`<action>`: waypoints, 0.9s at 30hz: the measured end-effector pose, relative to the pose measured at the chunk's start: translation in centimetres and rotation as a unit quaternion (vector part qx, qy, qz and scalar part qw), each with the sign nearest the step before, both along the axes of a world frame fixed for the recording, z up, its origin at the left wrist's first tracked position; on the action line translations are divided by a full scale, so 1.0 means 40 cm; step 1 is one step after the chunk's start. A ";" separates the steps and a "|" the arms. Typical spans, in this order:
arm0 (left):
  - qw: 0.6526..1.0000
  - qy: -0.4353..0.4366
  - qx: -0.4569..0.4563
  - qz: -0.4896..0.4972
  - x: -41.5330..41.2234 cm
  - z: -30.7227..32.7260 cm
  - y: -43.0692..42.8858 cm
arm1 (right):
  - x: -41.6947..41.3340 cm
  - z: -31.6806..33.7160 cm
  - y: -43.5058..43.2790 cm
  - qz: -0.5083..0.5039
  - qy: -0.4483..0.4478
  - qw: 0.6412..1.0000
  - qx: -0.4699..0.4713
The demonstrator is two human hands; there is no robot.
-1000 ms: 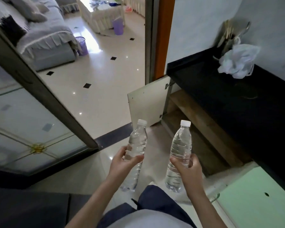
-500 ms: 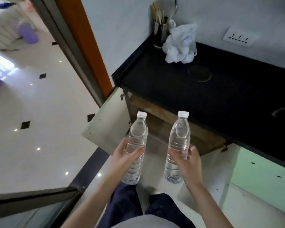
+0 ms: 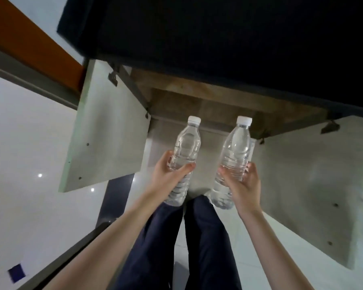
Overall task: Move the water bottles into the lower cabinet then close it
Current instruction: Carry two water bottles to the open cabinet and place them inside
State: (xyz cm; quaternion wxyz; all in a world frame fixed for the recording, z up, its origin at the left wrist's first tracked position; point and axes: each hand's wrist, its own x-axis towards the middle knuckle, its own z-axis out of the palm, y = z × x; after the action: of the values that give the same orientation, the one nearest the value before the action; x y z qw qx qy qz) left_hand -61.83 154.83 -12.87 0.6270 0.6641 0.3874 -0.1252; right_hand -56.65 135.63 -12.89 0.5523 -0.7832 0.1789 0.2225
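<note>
I hold two clear water bottles with white caps, upright, in front of the open lower cabinet (image 3: pixel 208 101). My left hand (image 3: pixel 168 174) grips the left bottle (image 3: pixel 187 145) around its middle. My right hand (image 3: pixel 243 181) grips the right bottle (image 3: pixel 236 151) the same way. Both bottles are outside the cabinet, just before its wooden shelf. The left cabinet door (image 3: pixel 105 132) and the right cabinet door (image 3: pixel 314 181) both stand swung open on either side of me.
A black countertop (image 3: pixel 218 34) overhangs the cabinet at the top. An orange door frame (image 3: pixel 29 45) and a glossy tiled floor (image 3: pixel 25 143) lie to the left. My legs in dark trousers (image 3: pixel 176 248) stand between the doors.
The view has tilted down and closer to the cabinet, so the countertop items are out of sight. Both hands still hold their bottles, now directly before the opening.
</note>
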 end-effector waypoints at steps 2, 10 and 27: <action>1.000 0.009 0.011 -0.008 0.020 -0.125 0.011 | 0.019 -0.120 0.010 0.007 0.010 1.000 -0.015; 1.000 0.003 0.017 0.001 0.121 -0.667 0.076 | 0.136 -0.671 0.019 0.034 0.007 0.999 -0.038; 0.984 -0.164 0.051 -0.038 0.484 -1.395 0.140 | 0.465 -1.406 0.078 0.074 -0.141 0.987 0.024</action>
State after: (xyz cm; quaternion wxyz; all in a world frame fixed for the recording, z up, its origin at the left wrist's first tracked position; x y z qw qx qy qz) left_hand -42.45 160.43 -68.66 0.6419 0.7213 0.2594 -0.0186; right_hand -38.03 138.73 -69.12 0.5727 -0.8044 0.0354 0.1538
